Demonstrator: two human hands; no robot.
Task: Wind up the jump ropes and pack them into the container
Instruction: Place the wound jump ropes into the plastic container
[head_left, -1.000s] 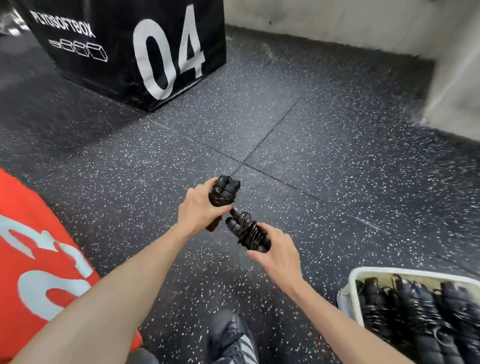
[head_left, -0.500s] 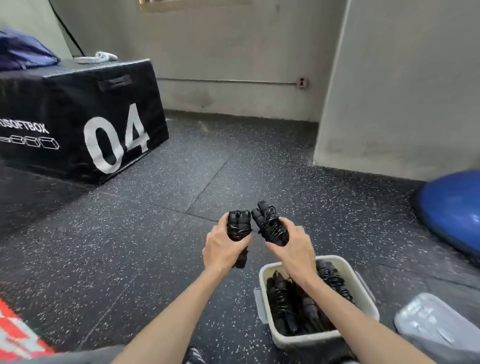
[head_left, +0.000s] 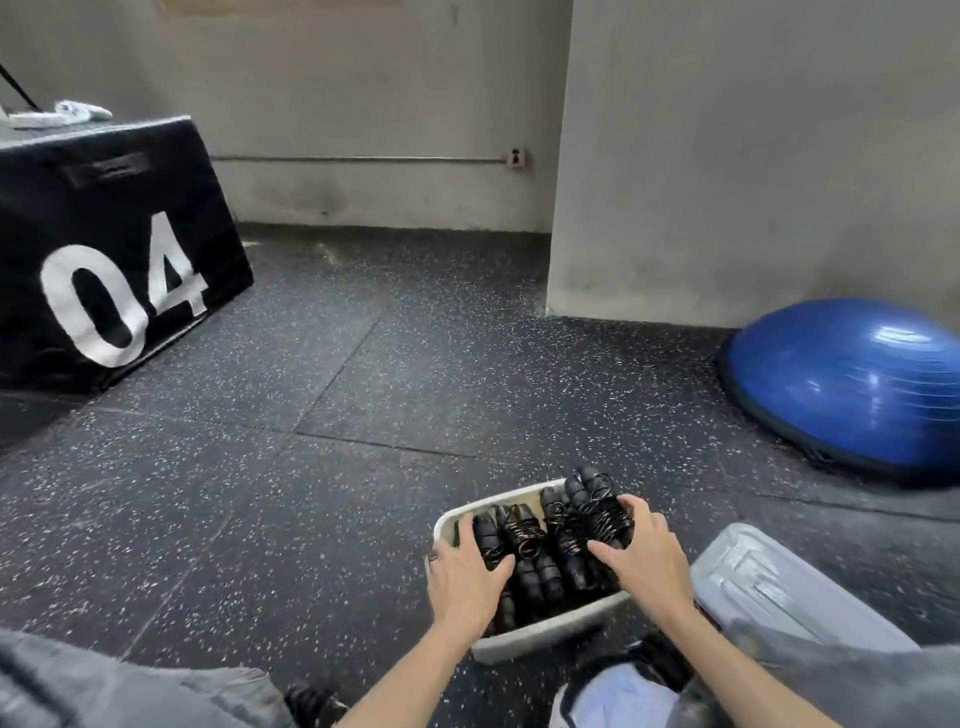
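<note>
A white container (head_left: 540, 633) sits on the floor just in front of me, filled with several wound black jump ropes (head_left: 540, 561). My left hand (head_left: 465, 577) is down at the container's left side, its thumb and fingers round a wound rope bundle (head_left: 487, 532) that lies among the others. My right hand (head_left: 644, 558) grips a second wound bundle (head_left: 597, 506) at the container's right far corner, its handle ends sticking up above the rim.
A grey translucent lid (head_left: 779, 587) lies on the floor right of the container. A blue balance dome (head_left: 852, 379) sits at the far right by a grey wall pillar (head_left: 727, 182). A black box marked 04 (head_left: 114, 270) stands at the left. Speckled rubber floor (head_left: 311, 415) lies between.
Both hands have come down from in front of the container into it, each still holding its wound bundle. The view has swung right and lower.
</note>
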